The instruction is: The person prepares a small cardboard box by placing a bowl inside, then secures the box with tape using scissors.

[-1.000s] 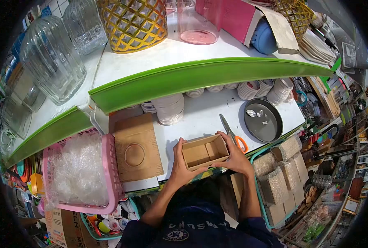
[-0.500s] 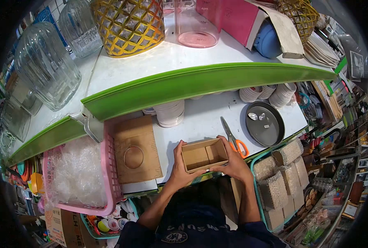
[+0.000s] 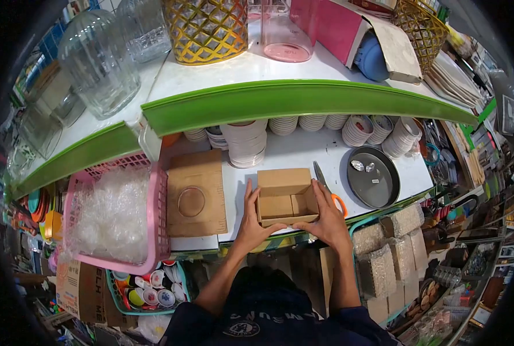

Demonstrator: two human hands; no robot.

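Brown cardboard forms the small open box (image 3: pixel 287 202), which is at the near edge of the white desk (image 3: pixel 291 151), between the person's two hands, its opening facing up and a flap raised on its far side. The left hand (image 3: pixel 251 224) holds its left end, long fingers reaching up along that side and the thumb stretched across the near wall. The right hand (image 3: pixel 330 224) mirrors it at the right end, its fingers angled along the side and its thumb on the near wall, the two thumb tips close together. Just to the right of the box, partly behind the right hand, lie scissors (image 3: pixel 340 206) with orange handles, the blades pointing to the far side. Farther right sits a round dark grey pan (image 3: pixel 373 184) with two shiny silvery pieces (image 3: pixel 363 166) and a small white label inside. Stacks of white bowls (image 3: pixel 247 151) line the far side of the desk, under a green-edged shelf (image 3: pixel 303 99). To the left, a flat cardboard sheet (image 3: pixel 197 173) carries a round see-through piece (image 3: pixel 191 201); beyond it, a pink basket (image 3: pixel 159 222) holds clear crinkled plastic (image 3: pixel 114 213). Bubble-wrapped packages (image 3: pixel 378 268) fill a teal crate on the near right.
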